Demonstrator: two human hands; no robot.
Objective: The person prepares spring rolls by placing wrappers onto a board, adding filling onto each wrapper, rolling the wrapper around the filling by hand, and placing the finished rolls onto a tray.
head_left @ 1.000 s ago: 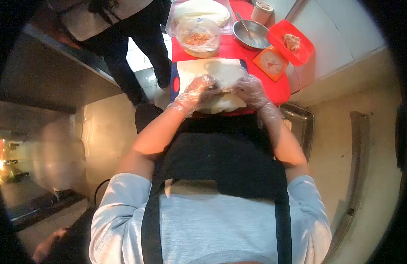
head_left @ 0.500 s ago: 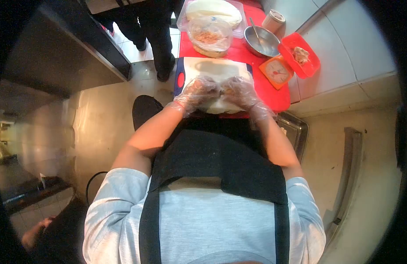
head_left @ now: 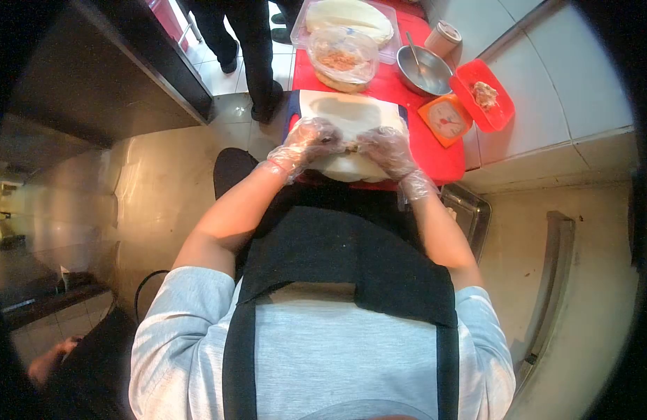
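Observation:
Both hands wear clear plastic gloves and meet over a white cutting board with dark blue ends. My left hand is closed, its fingertips pinching at the board's middle. Close beside it, my right hand has its fingers curled in as well. A small brownish piece shows between the fingertips; most of it is hidden by them. Pale, dough-like material lies at the board's near edge, just below both hands.
Beyond the board on the red surface are a filled plastic-covered bowl, a clear tray of white dough, a metal bowl, an orange scale, a red container and a cup. Another person's legs stand at upper left.
The view has shifted, so the table items appear further right. My hands have stayed over the board, with slightly changed finger positions. The other person's legs appear further up and their torso has left view.

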